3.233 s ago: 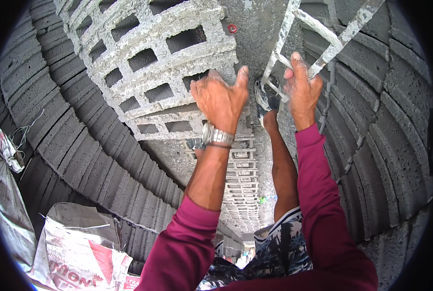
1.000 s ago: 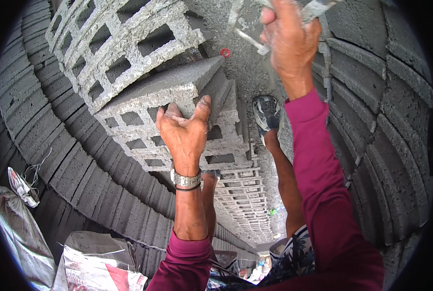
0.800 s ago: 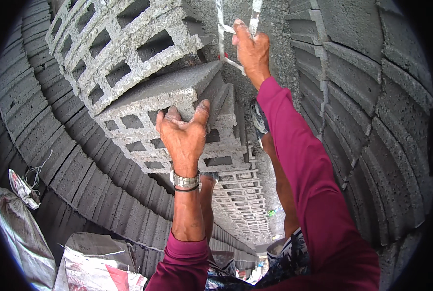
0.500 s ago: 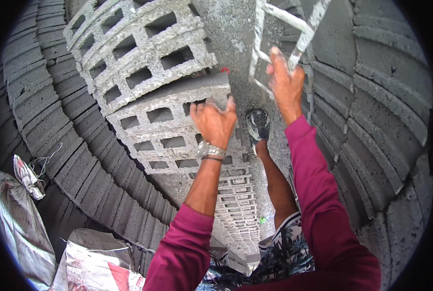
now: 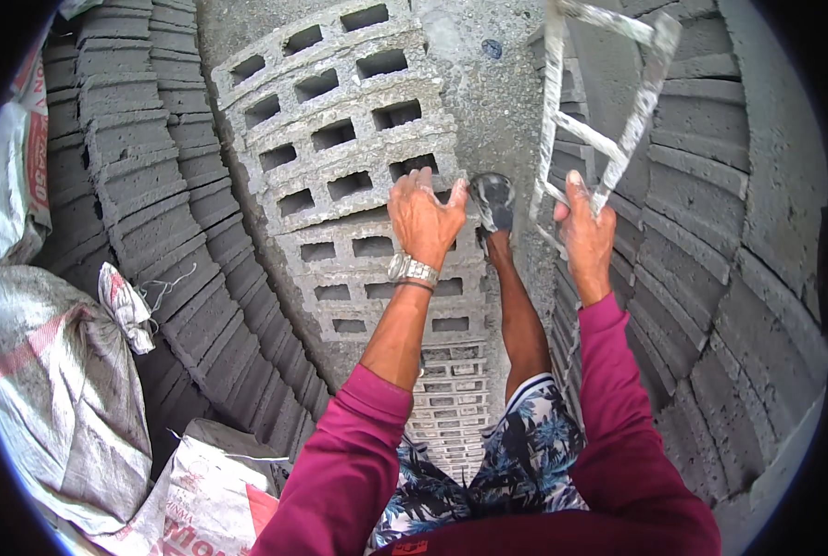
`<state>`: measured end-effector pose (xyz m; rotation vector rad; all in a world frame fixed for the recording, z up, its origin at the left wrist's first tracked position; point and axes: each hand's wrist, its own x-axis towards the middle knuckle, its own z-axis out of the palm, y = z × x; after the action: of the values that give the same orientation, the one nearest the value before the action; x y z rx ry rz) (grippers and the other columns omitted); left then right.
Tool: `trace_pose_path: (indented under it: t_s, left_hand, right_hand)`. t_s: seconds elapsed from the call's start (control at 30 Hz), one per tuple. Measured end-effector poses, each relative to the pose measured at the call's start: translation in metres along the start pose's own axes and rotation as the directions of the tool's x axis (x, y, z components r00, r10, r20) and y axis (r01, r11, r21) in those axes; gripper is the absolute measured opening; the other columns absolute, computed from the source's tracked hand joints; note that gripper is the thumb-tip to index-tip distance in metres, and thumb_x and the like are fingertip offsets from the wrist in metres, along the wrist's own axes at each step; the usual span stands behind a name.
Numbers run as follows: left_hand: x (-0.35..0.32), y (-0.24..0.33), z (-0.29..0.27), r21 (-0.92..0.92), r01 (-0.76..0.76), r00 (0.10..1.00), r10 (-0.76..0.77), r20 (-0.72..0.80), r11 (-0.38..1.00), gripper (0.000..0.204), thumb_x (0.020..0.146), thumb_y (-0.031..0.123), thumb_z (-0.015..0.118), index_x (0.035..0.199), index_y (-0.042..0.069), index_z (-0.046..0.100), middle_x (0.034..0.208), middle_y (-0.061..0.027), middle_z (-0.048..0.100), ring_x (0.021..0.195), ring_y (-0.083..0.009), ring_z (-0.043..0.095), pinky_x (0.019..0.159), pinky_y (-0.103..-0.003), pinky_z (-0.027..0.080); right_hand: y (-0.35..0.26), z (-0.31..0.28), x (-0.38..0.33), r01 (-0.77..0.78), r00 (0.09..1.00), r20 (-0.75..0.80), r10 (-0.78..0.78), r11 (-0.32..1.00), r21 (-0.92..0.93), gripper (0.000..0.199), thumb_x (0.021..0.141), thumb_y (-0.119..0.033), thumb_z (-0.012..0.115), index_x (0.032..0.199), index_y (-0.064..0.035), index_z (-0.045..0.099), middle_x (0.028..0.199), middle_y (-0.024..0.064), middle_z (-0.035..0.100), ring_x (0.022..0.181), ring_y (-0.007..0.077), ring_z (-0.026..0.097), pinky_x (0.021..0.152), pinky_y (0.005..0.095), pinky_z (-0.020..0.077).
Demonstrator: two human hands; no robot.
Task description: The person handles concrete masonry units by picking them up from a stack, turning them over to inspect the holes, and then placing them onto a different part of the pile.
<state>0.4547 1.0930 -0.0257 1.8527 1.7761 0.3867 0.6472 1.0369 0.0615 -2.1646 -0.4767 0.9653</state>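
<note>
Hollow concrete blocks (image 5: 335, 153) stand packed in a long row before me, their rectangular holes facing up. My left hand (image 5: 425, 215) is over the row, its fingertips at the edge of one hole. Its thumb is spread away from the fingers, and nothing shows in its grasp. In my right hand (image 5: 586, 232) is the lower end of a ladder-like metal frame (image 5: 588, 136), whitish and flaking, with crossbars. The index finger points up along it; the other fingers are partly hidden. The frame is held upright beside the row.
Stacked grey blocks rise on the left (image 5: 145, 176) and right (image 5: 687, 204). Dusty white sacks (image 5: 71, 389) lie at the lower left. My shoe (image 5: 494, 202) is on the rough concrete ground (image 5: 493, 102), between the row and the right stack.
The tilted block under my left hand now lies closer against the blocks beyond it. My left fingers have straightened from their curled grip. The metal frame stays in my right hand; the view has shifted.
</note>
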Motion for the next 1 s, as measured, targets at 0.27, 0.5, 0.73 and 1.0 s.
trace_pose_path:
  t_s: [0.27, 0.5, 0.73, 1.0]
  left_hand:
    - [0.043, 0.011, 0.087, 0.293, 0.289, 0.957, -0.275, -0.088, 0.912, 0.049, 0.071, 0.044, 0.079, 0.072, -0.004, 0.070, 0.072, -0.0214, 0.067, 0.081, -0.0377, 0.064, 0.105, -0.045, 0.035]
    - [0.021, 0.005, 0.056, 0.202, 0.469, 0.855, -0.499, 0.138, 0.860, 0.048, 0.069, 0.040, 0.081, 0.059, -0.002, 0.060, 0.067, -0.0195, 0.064, 0.082, -0.0357, 0.064, 0.107, -0.045, 0.033]
    - [0.002, -0.004, 0.029, 0.134, 0.578, 0.788, -0.593, 0.163, 0.805, 0.057, 0.067, 0.041, 0.085, 0.070, -0.009, 0.058, 0.100, -0.0359, 0.061, 0.125, -0.0475, 0.044, 0.106, -0.051, 0.036]
    - [-0.001, -0.014, 0.020, 0.089, 0.515, 0.830, -0.522, 0.196, 0.853, 0.056, 0.070, 0.038, 0.085, 0.064, -0.006, 0.052, 0.084, -0.0297, 0.057, 0.108, -0.0425, 0.047, 0.099, -0.050, 0.036]
  right_hand:
    - [0.020, 0.059, 0.101, 0.000, 0.995, 0.102, -0.005, 0.999, 0.051, 0.053, 0.096, -0.049, 0.060, 0.069, -0.0024, 0.064, 0.058, -0.0005, 0.050, 0.054, 0.0086, 0.043, 0.051, 0.0279, 0.0330]
    - [0.036, 0.068, 0.126, -0.064, 0.992, 0.116, 0.051, 0.992, 0.110, 0.050, 0.095, -0.047, 0.062, 0.074, -0.0018, 0.064, 0.059, -0.0003, 0.052, 0.052, 0.0077, 0.042, 0.048, 0.0274, 0.0323]
    - [0.016, 0.077, 0.128, 0.028, 0.996, 0.069, -0.057, 0.934, 0.355, 0.040, 0.096, -0.039, 0.062, 0.076, -0.0040, 0.062, 0.061, 0.0008, 0.052, 0.050, 0.0076, 0.043, 0.046, 0.0258, 0.0333]
    - [0.047, 0.126, 0.160, 0.057, 0.992, 0.098, -0.085, 0.963, 0.262, 0.044, 0.100, -0.041, 0.054, 0.065, -0.0136, 0.054, 0.054, -0.0036, 0.048, 0.042, 0.0039, 0.043, 0.034, 0.0220, 0.0346]
